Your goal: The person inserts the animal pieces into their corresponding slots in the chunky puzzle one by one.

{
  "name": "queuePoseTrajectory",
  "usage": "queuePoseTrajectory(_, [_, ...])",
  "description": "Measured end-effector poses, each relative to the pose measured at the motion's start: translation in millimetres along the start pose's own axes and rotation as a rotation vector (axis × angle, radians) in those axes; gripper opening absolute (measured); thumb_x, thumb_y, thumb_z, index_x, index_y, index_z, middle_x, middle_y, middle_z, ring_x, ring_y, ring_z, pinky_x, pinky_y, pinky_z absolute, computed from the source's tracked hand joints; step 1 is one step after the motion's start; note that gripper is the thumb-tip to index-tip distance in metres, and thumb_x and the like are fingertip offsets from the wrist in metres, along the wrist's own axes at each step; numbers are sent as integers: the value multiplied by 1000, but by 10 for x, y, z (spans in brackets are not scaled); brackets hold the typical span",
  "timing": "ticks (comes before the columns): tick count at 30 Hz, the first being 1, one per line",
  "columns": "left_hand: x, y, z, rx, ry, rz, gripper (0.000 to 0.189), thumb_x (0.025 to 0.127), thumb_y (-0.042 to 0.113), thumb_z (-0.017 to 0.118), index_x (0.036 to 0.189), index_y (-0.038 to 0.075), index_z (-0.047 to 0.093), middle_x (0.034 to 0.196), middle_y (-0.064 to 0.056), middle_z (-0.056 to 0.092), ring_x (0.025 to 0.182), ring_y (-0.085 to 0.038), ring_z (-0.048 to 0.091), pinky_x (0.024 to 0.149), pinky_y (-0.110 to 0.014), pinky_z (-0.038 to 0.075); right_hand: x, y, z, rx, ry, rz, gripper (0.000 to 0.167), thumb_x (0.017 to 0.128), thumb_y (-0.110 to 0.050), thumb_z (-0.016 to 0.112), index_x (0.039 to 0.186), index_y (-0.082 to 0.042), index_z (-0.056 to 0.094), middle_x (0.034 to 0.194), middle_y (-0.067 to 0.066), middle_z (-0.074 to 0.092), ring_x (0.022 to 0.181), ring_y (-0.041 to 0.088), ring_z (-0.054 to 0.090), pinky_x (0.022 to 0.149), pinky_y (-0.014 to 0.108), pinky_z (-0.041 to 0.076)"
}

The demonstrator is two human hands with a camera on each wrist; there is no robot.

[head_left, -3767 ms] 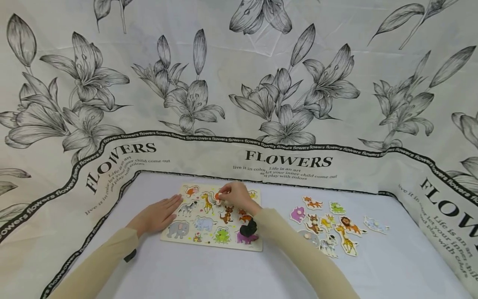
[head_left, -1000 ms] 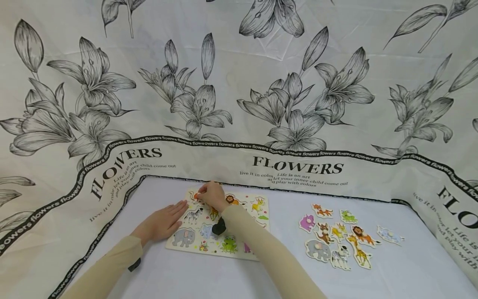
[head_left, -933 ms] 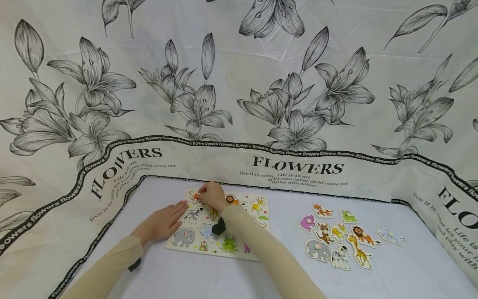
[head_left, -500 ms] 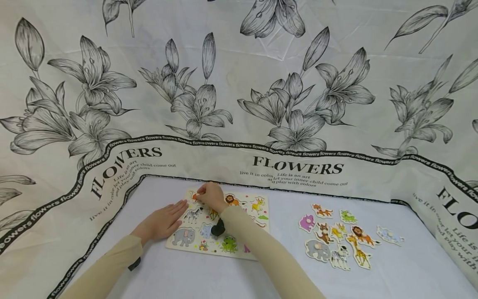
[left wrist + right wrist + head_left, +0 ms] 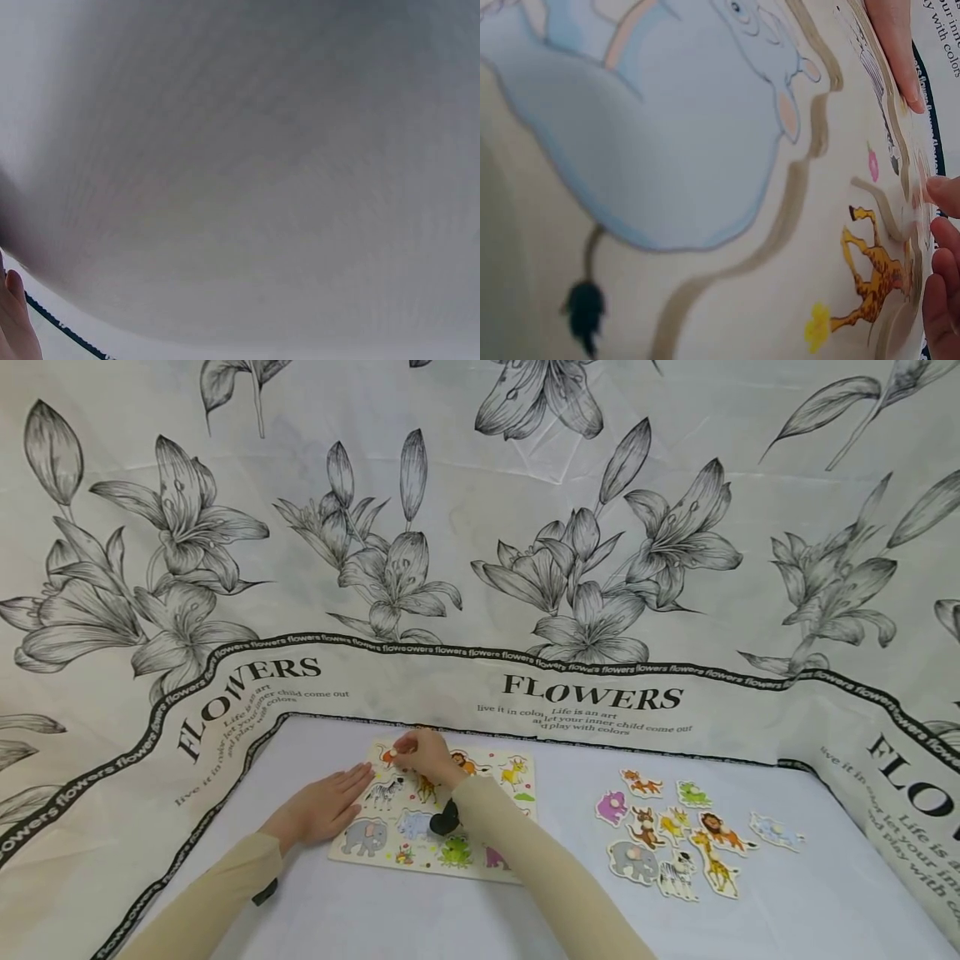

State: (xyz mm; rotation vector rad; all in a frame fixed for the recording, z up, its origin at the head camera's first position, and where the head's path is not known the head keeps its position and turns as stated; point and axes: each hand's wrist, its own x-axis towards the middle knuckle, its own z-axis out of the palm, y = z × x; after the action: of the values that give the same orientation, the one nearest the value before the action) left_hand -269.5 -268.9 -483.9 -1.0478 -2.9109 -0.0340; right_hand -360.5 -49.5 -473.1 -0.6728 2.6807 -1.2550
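Observation:
A pale wooden puzzle board [image 5: 360,858] with printed animals in cut-out shapes lies on the white table. My right hand [image 5: 427,753] is at its top left corner, thumb and fingers pinching an orange monkey puzzle piece [image 5: 387,755] over the monkey picture there; the fingers hide much of it. In the right wrist view the fingertips [image 5: 941,196] come down at the board's far side, past the giraffe picture [image 5: 877,289] and the large blue hippo-like picture [image 5: 667,150]. My left hand [image 5: 322,806] rests flat, fingers straight, along the board's left edge.
Several loose animal pieces lie in a group right of the board, among them an elephant [image 5: 632,862], a zebra [image 5: 678,875], a giraffe [image 5: 716,864] and a lion [image 5: 723,832]. A pale blue piece [image 5: 776,831] lies farthest right. A flower-printed cloth [image 5: 420,685] rises behind the table.
Since the oldest frame my right hand has carried the monkey piece left, from the board's upper middle to its top left corner. Over the last second it has barely shifted; my left hand stays put.

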Motion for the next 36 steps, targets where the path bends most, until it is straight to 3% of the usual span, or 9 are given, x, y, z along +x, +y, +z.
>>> queuePoseTrajectory(11, [-3,13,-10,0,-20,-15,55,101,26,41,146,-4,33,155,-19,31,143,-35,31,116,-47,32,-89,84,-51,-28,42,-71,20,91,-21,66,108,-11,71,105,6,69,78,11,58,64,22,49])
queuePoseTrajectory(16, [7,9,-2,10,-13,-7,55,101,26,41,146,-4,33,155,-20,31,142,-36,32,116,-48,33,-138,104,-73,-76,68,-50,20,90,-23,68,107,-14,71,106,4,69,82,11,59,66,22,49])
queuePoseTrajectory(21, [0,21,-12,16,15,11,54,101,25,43,144,-5,36,153,-21,34,140,-38,35,114,-49,35,-191,110,-133,-43,65,-27,22,88,-20,70,109,-14,70,107,5,68,83,13,60,65,24,50])
queuePoseTrajectory(28, [-5,25,-24,8,1,1,54,101,25,42,145,-5,35,153,-21,34,141,-37,34,114,-48,34,-259,119,-215,4,71,-56,23,87,-15,71,109,-10,71,107,8,69,85,16,60,68,25,51])
queuePoseTrajectory(36, [-3,33,-40,13,-11,-3,54,101,25,41,145,-5,35,153,-21,33,141,-37,33,115,-48,34,-385,102,-320,-29,71,-66,24,87,-17,72,110,-8,70,107,9,69,85,17,61,67,24,51])
